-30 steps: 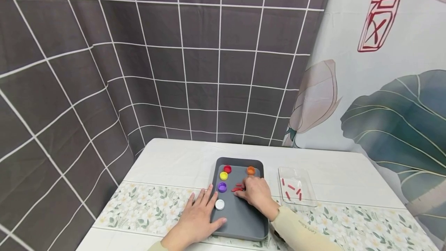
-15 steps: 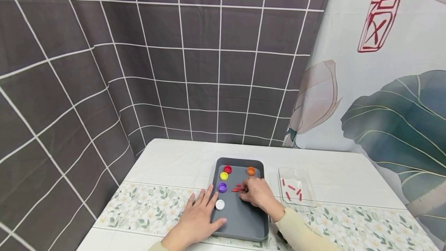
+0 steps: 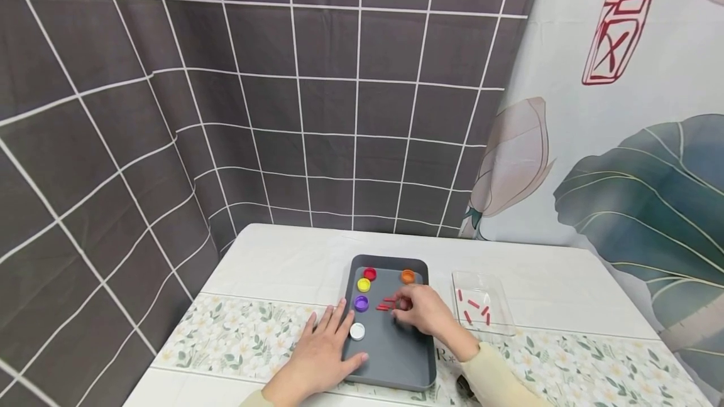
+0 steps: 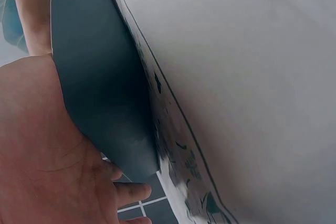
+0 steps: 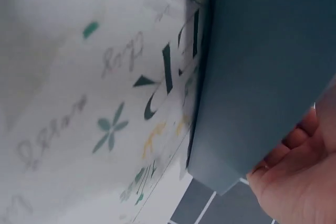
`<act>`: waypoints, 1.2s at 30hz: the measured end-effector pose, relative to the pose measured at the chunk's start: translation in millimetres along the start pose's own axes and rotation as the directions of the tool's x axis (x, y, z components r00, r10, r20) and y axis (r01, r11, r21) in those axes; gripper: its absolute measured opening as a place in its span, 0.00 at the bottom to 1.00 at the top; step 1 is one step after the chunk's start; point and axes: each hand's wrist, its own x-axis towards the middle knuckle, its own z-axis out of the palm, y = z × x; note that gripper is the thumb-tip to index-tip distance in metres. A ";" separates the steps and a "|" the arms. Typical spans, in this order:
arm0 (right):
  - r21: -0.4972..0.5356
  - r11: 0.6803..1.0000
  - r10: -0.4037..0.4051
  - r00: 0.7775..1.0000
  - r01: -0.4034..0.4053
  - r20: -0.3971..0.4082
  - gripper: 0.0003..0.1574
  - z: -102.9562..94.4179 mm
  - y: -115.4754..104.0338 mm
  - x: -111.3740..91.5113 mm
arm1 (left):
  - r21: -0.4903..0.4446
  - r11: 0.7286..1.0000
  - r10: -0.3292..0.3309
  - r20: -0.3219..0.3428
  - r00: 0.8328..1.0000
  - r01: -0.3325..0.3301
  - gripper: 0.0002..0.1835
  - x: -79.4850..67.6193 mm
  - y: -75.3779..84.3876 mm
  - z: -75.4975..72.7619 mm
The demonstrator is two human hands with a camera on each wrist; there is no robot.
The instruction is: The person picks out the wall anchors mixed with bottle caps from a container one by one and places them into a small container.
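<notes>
Several red sticks [image 3: 384, 306] lie close together near the middle of a grey tray [image 3: 390, 363]. My right hand [image 3: 421, 309] is over the tray, its bent fingertips by the right ends of these sticks. Thumb and index finger stand apart there, with nothing visibly pinched; whether they touch a stick is too small to tell. My left hand [image 3: 319, 357] rests with spread fingers on the tray's left edge, close to a white cap [image 3: 357, 331]. In the wrist views the tray's outer wall [image 4: 100, 77] hides the sticks.
Purple [image 3: 361, 303], yellow [image 3: 364, 284] and red [image 3: 369, 274] caps line the tray's left side; an orange cap [image 3: 408, 276] sits at its far right. Right of it, a clear box [image 3: 500, 306] contains several red sticks. A small dark object [image 3: 465, 387] lies near the right sleeve.
My right hand has drawn slightly to the right, its thumb moving off the sticks so that more of them shows. The left hand has stayed in place.
</notes>
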 end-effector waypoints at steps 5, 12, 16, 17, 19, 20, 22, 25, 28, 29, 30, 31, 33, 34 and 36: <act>0.110 0.993 -0.039 0.999 0.040 -0.006 0.09 -8.4 4.1 -3.7 | 0.001 1.000 -0.004 -0.001 1.000 0.004 0.48 0.3 -0.3 0.6; 0.219 0.975 -0.031 0.999 0.038 -0.032 0.10 -24.9 9.1 -13.0 | -0.007 1.000 -0.003 -0.008 1.000 0.002 0.48 0.2 0.3 0.2; 0.231 0.972 -0.034 0.999 0.039 -0.024 0.10 -32.4 15.3 -19.2 | -0.016 1.000 -0.003 -0.006 1.000 0.003 0.48 0.0 -0.1 1.1; 0.237 0.971 -0.038 0.999 0.041 -0.017 0.10 -34.1 16.8 -20.5 | -0.016 1.000 -0.002 -0.006 1.000 0.002 0.49 0.1 -0.2 1.3; 0.246 0.968 -0.051 0.999 0.052 -0.007 0.11 -37.0 20.7 -23.0 | -0.014 1.000 -0.001 -0.008 1.000 0.001 0.49 0.3 -0.6 1.8; 0.255 0.965 -0.055 0.999 0.053 0.000 0.12 -38.5 22.4 -24.2 | -0.013 1.000 0.000 -0.009 1.000 0.000 0.49 0.4 -0.7 2.0; 0.276 0.959 -0.068 0.998 0.062 0.012 0.12 -41.7 26.3 -26.6 | -0.011 1.000 0.001 -0.010 1.000 -0.001 0.48 0.5 -0.8 2.3; 0.297 0.953 -0.071 0.997 0.059 0.028 0.14 -46.9 31.9 -30.4 | -0.012 1.000 0.003 -0.011 1.000 -0.003 0.48 0.7 -0.6 2.4; 0.313 0.949 -0.063 0.997 0.050 0.034 0.14 -52.8 38.4 -34.1 | -0.014 1.000 0.001 -0.012 1.000 -0.001 0.48 0.6 -0.4 2.4; 0.313 0.949 -0.062 0.998 0.049 0.030 0.14 -55.0 40.7 -35.4 | -0.014 1.000 0.000 -0.012 1.000 0.000 0.49 0.6 -0.4 2.4; 0.313 0.949 -0.060 0.998 0.050 0.023 0.13 -56.9 43.4 -36.7 | -0.014 1.000 -0.001 -0.012 1.000 0.001 0.49 0.5 -0.4 2.5; 0.309 0.949 -0.065 0.998 0.059 0.011 0.12 -59.0 46.1 -38.0 | -0.014 1.000 -0.002 -0.011 1.000 0.002 0.49 0.5 -0.5 2.6; 0.295 0.952 -0.073 0.997 0.075 -0.016 0.11 -63.2 51.8 -40.5 | -0.015 1.000 -0.003 -0.010 1.000 0.003 0.49 0.5 -0.8 2.8; 0.289 0.954 -0.079 0.997 0.083 -0.027 0.11 -65.0 54.7 -41.8 | -0.016 1.000 -0.003 -0.009 1.000 0.003 0.49 0.5 -1.0 2.8; 0.283 0.955 -0.080 0.996 0.089 -0.044 0.10 -68.4 60.3 -44.1 | -0.019 1.000 -0.002 -0.007 1.000 0.002 0.49 0.6 -1.4 2.9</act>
